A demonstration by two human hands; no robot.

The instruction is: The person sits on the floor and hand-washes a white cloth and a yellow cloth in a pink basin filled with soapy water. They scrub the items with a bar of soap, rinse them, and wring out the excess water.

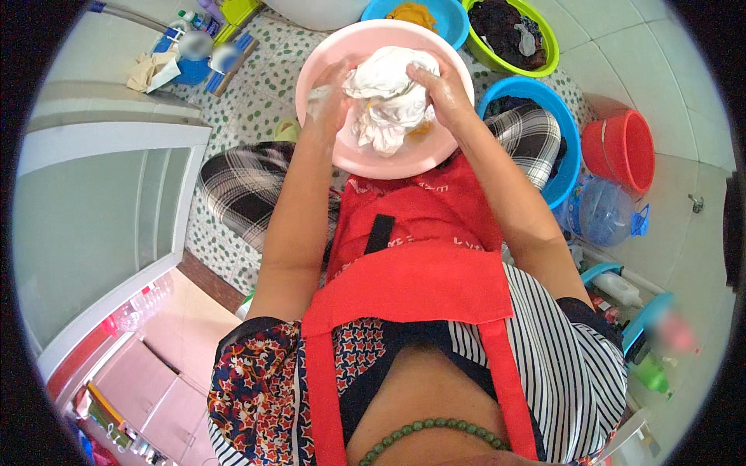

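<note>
A bunched, wet-looking white cloth (392, 89) is held up over a pink basin (373, 165) between my knees. My left hand (332, 97) closes on the left side of the cloth, its fingertips partly hidden. On the other side, my right hand (444, 89) grips it with the thumb lying on top. Folds of the cloth hang down into the basin, where something yellowish shows beneath. I cannot make out how much water the basin holds.
Beyond stand a blue basin (453, 23) with yellow cloth and a green basin (553, 46) of dark clothes. At right are a larger blue basin (571, 128), a red bucket (622, 151) and a clear water jug (602, 211). A glass-panelled door (93, 210) stands left.
</note>
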